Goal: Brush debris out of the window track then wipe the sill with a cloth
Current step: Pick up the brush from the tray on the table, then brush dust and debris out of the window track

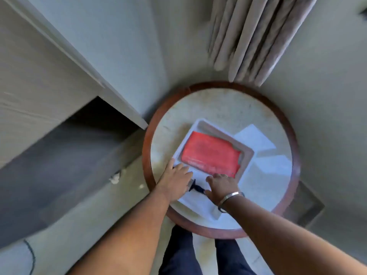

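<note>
**Brush reached for in the tray**

The brush lies in the tray, beside the red cloth, kept ready on the table. It is covered by the left hand, fingers spread; the right hand rests half-open, probably for steadying. No firm grasp is seen.

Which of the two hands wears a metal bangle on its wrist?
The right hand, resting beside the red cloth in the white tray; the left hand has a bare wrist.
</note>
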